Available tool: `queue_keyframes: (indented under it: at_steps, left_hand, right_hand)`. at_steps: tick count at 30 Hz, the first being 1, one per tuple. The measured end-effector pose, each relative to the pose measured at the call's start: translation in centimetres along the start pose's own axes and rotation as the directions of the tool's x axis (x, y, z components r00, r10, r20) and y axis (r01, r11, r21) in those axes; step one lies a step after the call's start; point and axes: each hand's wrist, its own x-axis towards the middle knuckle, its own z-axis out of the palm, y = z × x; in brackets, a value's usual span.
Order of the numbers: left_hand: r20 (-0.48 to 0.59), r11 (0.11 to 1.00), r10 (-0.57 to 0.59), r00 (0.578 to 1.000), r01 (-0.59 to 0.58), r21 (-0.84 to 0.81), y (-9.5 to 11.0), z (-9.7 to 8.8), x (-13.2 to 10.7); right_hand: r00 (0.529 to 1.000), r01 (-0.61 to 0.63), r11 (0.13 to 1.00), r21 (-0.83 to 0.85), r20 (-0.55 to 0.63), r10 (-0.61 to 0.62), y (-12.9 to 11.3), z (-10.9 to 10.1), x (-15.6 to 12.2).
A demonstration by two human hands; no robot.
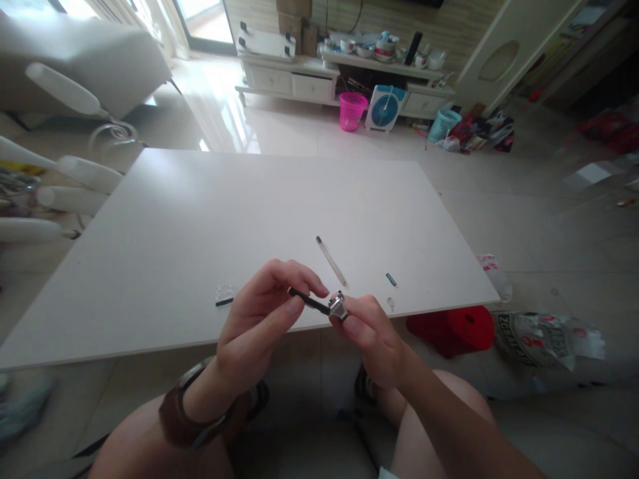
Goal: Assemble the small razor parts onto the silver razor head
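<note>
My left hand [267, 319] pinches a narrow black strap [310, 301] between thumb and fingers, just above the table's near edge. The strap runs to a small silver metal piece [338, 307] that looks like a watch case. My right hand [372, 332] grips that silver piece from the right with thumb and forefinger. Strap and metal meet between the two hands; how they are joined is too small to make out. Beyond the hands lies a slim pen-like stick [331, 261] with a dark end.
The white table [200, 219] spreads out ahead. A clear plastic piece with a black strip [224, 301] lies left; a small dark-green rectangle [391, 279] and a little clear piece [390, 304] lie right. A red item [469, 329] and plastic bag [544, 342] sit beyond the right edge.
</note>
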Motion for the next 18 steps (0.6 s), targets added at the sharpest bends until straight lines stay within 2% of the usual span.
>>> queue_keyframes:
  at_steps: [18]
  left_hand:
    - [0.01,1.0,-0.002,1.0,0.002,0.024,0.03,0.02,0.02]
  right_hand:
    - [1.0,0.005,1.0,0.015,0.03,-0.005,-0.05,-0.07,-0.06]
